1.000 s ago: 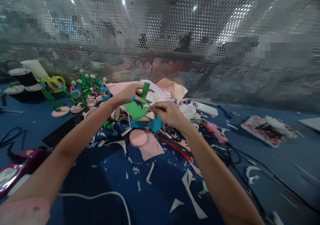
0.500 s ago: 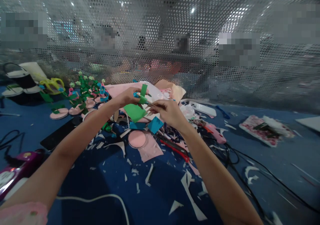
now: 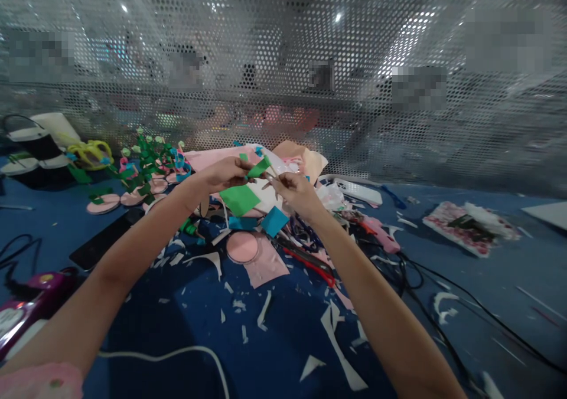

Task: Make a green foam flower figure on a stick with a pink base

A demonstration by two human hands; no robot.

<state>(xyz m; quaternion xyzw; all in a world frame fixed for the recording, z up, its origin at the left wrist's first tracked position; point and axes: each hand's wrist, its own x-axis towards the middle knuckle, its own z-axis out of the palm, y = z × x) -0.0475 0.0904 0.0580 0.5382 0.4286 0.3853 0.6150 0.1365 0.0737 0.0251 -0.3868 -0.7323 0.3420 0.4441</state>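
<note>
My left hand (image 3: 227,172) is closed on a small green foam strip (image 3: 258,167), held above the cluttered blue table (image 3: 274,352). My right hand (image 3: 296,191) is pinched close to the strip's right end, its fingers gripping a thin pale stick-like piece that I cannot make out well. Below the two hands lie a green foam square (image 3: 239,199), a blue foam piece (image 3: 274,220) and a pink foam disc (image 3: 243,247) on a pink sheet.
Finished foam flowers on pink discs (image 3: 144,169) stand at the left, with yellow scissors (image 3: 90,153) behind. A pink glue gun (image 3: 384,236), red-handled tool (image 3: 312,265) and black cables (image 3: 443,304) lie to the right. White scraps litter the table. A perforated metal screen (image 3: 310,74) backs it.
Both hands have risen slightly and drawn closer together. The green strip has tipped from upright to nearly level between them.
</note>
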